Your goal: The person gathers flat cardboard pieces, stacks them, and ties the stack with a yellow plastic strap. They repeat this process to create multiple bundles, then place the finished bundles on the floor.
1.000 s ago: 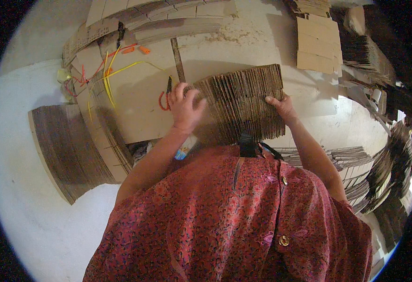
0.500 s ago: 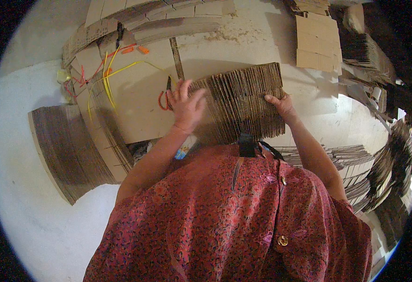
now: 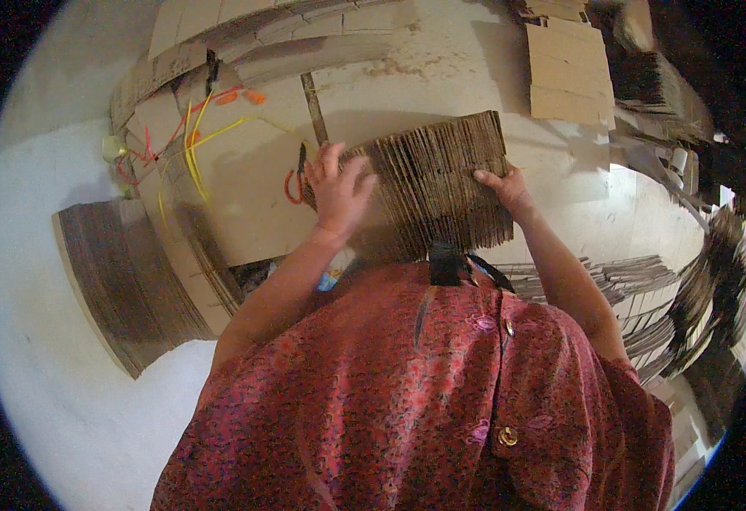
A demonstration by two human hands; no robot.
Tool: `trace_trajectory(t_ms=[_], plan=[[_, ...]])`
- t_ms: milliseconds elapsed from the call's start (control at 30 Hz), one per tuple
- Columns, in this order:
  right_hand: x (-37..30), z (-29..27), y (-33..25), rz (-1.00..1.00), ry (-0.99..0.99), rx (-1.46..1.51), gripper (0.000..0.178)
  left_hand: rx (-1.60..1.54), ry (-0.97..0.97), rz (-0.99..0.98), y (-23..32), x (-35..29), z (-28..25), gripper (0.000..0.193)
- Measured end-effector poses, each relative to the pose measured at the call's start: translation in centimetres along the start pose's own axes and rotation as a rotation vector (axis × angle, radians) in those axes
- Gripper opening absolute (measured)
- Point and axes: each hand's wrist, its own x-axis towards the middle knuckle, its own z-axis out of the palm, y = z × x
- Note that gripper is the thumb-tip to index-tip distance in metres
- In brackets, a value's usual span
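I hold a thick bundle of brown corrugated cardboard sheets (image 3: 441, 183) on edge in front of my chest, its ribbed edges facing up. My left hand (image 3: 337, 189) presses flat against the bundle's left end, fingers spread. My right hand (image 3: 504, 187) grips the right end, thumb over the top edges. Under the bundle lies a large flat cardboard sheet (image 3: 245, 196). Red-handled scissors (image 3: 294, 177) lie on that sheet just left of my left hand.
Yellow and orange plastic straps (image 3: 194, 140) trail over the flat sheet. A fanned stack of cardboard (image 3: 126, 272) lies at left on the pale floor. More cardboard stacks (image 3: 568, 64) sit at the back right and stacks of sheets (image 3: 696, 289) at the right.
The bundle and both hands have stayed almost in place; my left hand shifted slightly on the bundle's left end.
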Motion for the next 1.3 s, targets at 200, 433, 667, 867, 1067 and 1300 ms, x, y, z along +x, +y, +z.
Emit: trace_trajectory(t_ms=[200, 433, 667, 867, 1067, 1300], plan=[[0.5, -0.6, 0.7, -0.004, -0.051, 0.004, 0.039, 0.118, -0.053, 0.098, 0.8, 0.4, -0.1, 0.022], [0.2, -0.2, 0.2, -0.001, -0.038, 0.031, 0.043, 0.071, -0.014, 0.068, 0.5, 0.6, 0.2, 0.022], [0.0, -0.3, -0.2, 0.014, -0.035, 0.032, 0.041, 0.059, -0.007, 0.018, 1.0, 0.8, 1.0, 0.034], [0.0, -0.6, -0.3, 0.020, -0.036, 0.034, 0.041, 0.039, -0.025, -0.009, 1.0, 0.5, 0.8, 0.032], [0.2, -1.0, 0.1, 0.016, -0.034, 0.048, 0.045, 0.023, -0.020, -0.030, 1.7, 0.5, 0.5, 0.033], [-0.4, -0.6, -1.2, 0.044, -0.037, 0.044, 0.048, 0.174, -0.065, 0.133, 2.0, 0.7, 0.7, 0.032]])
